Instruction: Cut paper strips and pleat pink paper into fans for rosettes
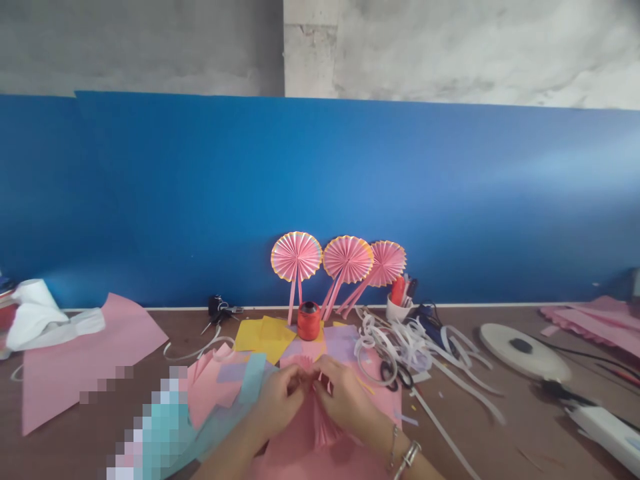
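A pleated pink paper (325, 427) runs up and down between my hands, gathered narrow at its middle and spread wider at its lower end. My left hand (280, 400) pinches it from the left. On the other side my right hand (345, 397) has its thumb and fingers closed on the same paper. The fingertips almost meet, and what lies right between them is partly hidden. Just beyond stands a red spool of thread (309, 323). Flat pink paper (295, 447) lies below. Scissors (393, 375) with dark handles rest to the right of my right hand.
Pink round paper fans (297, 257) lean against the blue panel (200, 187). Yellow paper (263, 335) lies in front. Tangled white strips (395, 343) and a cup of pens (399, 309) are at right, with a white lid (525, 353) farther over. Pink sheets (90, 360) lie left.
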Demonstrator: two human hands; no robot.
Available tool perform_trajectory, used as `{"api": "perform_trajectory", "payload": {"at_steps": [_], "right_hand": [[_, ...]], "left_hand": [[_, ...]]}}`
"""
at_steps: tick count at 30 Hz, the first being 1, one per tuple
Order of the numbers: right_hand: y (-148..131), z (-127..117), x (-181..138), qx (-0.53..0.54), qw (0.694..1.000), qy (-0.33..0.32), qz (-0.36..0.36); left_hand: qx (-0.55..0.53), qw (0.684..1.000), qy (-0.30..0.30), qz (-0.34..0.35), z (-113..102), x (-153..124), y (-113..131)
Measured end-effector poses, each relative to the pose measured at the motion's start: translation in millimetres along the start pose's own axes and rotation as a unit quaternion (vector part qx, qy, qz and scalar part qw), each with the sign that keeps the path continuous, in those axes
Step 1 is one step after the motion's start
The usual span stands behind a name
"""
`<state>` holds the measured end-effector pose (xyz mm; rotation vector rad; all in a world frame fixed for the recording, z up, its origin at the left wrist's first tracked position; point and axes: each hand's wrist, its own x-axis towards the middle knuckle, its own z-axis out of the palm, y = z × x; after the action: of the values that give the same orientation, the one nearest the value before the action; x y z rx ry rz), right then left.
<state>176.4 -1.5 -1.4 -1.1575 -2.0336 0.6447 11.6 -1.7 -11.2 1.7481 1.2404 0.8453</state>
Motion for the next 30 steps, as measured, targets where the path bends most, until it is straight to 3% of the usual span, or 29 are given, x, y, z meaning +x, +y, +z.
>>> {"api": "perform_trajectory", "payload": {"at_steps": [14,30], "right_hand": [[11,9,-5,0.008,0.998,0.004,-0.062],[9,8,-4,-0.001,0.999,-0.016,-0.035]], "left_hand": [[-0.009,0.999,-0.003,-0.039,1,4,-7],[0.079,0.997,-0.009,-0.018,-1,2,-5]]}}
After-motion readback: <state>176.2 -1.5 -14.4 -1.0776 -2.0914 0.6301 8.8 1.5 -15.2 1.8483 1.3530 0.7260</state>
